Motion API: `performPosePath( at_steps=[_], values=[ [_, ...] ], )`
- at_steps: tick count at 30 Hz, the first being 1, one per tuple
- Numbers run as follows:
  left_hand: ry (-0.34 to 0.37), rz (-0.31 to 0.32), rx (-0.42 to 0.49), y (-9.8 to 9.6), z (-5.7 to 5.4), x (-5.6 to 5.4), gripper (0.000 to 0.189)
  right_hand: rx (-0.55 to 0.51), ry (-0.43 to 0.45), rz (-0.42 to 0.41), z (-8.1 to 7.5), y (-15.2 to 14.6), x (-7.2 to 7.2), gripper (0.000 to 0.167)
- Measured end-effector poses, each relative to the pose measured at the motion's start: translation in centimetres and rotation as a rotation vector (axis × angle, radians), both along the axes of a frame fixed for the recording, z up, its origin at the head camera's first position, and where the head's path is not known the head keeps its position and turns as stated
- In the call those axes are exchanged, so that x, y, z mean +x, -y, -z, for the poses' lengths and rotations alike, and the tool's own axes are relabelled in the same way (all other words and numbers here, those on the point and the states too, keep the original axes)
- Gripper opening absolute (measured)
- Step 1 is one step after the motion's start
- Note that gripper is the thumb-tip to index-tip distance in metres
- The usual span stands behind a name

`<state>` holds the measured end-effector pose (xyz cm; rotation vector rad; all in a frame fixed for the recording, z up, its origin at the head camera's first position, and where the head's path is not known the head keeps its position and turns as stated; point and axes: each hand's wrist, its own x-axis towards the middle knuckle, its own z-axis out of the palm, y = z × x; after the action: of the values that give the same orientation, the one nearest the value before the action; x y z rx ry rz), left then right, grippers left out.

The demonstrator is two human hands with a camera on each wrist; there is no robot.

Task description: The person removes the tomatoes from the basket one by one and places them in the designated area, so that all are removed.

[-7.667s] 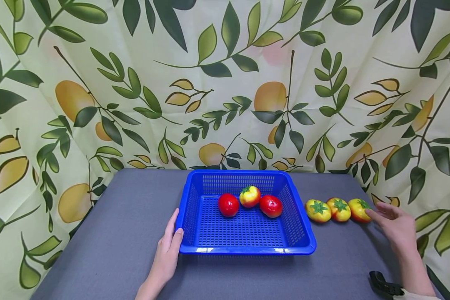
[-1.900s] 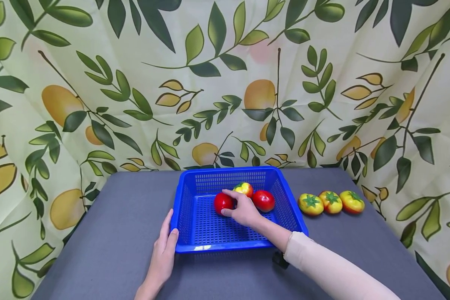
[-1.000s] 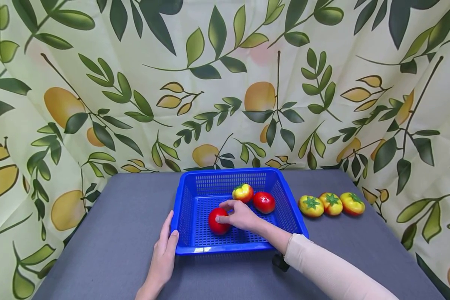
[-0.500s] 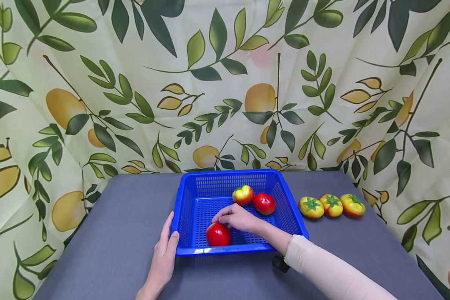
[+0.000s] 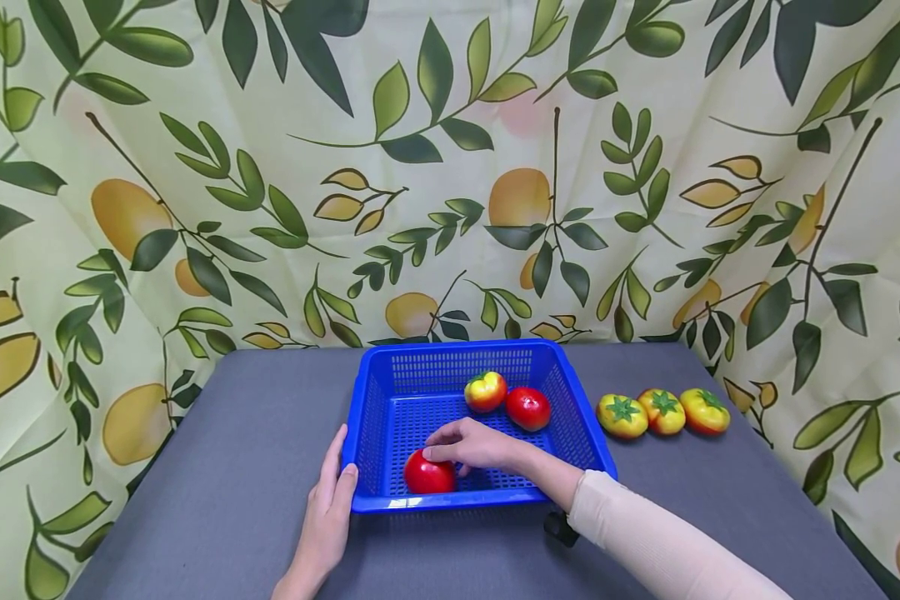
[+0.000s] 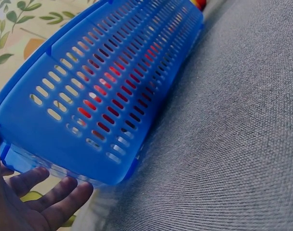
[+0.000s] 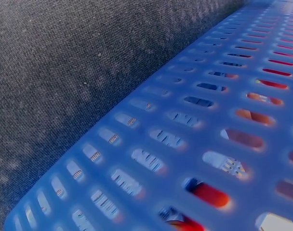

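A red tomato [image 5: 430, 472] lies near the front wall inside the blue plastic basket [image 5: 480, 502], left of the middle. My right hand [image 5: 474, 443] reaches over the basket's front and holds this tomato from above and behind, its fingers bent over the top. Some of the fingertips are hidden. My left hand [image 5: 328, 508] rests along the basket's left side with fingers stretched out; the left wrist view shows the fingers [image 6: 64, 190] by the basket's corner. A yellow-red tomato [image 5: 485, 391] and another red tomato [image 5: 528, 408] sit toward the basket's back right.
Right of the basket, a row of yellow-red tomatoes with green calyxes [image 5: 663, 410] lies on the grey table [image 5: 270, 417]. A leaf-patterned cloth [image 5: 450, 167] hangs behind and at the sides. The right wrist view is filled mostly by the perforated basket wall [image 7: 185, 130].
My right hand has brought the left red tomato from beside the others to the basket's front, then shifted it slightly left. Earlier, this hand was beside the row outside. My left hand stays.
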<state>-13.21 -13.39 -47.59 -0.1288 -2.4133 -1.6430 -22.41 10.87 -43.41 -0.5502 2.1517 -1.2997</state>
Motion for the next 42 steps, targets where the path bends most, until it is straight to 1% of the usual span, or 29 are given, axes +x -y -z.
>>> performPosePath(
  at_steps=[5, 12, 20, 25, 33, 38, 42],
  values=[
    [0.013, 0.002, -0.007, 0.0, -0.07, 0.1, 0.056, -0.026, 0.013, -0.044, -0.09, -0.09, 0.15, 0.027],
    [0.018, -0.008, -0.012, 0.0, -0.02, 0.14, 0.056, -0.111, 0.084, -0.066, -0.04, 0.03, 0.18, 0.022],
    [0.006, 0.002, -0.014, -0.12, -0.08, 0.18, 0.055, -0.146, 0.102, -0.094, 0.07, -0.09, 0.13, 0.024],
    [0.021, 0.004, -0.019, -0.18, -0.19, 0.21, 0.055, -0.17, 0.107, -0.109, -0.01, -0.11, 0.19, 0.024],
    [0.051, 0.01, -0.009, -0.13, -0.27, 0.24, 0.057, -0.151, 0.099, -0.125, -0.13, -0.06, 0.29, 0.025],
    [0.046, 0.007, -0.001, -0.04, -0.27, 0.25, 0.057, -0.133, 0.098, -0.135, -0.28, -0.09, 0.24, 0.028],
    [0.038, 0.01, -0.005, 0.03, -0.35, 0.21, 0.057, -0.107, 0.07, -0.129, -0.51, -0.17, 0.29, 0.03]
  ],
)
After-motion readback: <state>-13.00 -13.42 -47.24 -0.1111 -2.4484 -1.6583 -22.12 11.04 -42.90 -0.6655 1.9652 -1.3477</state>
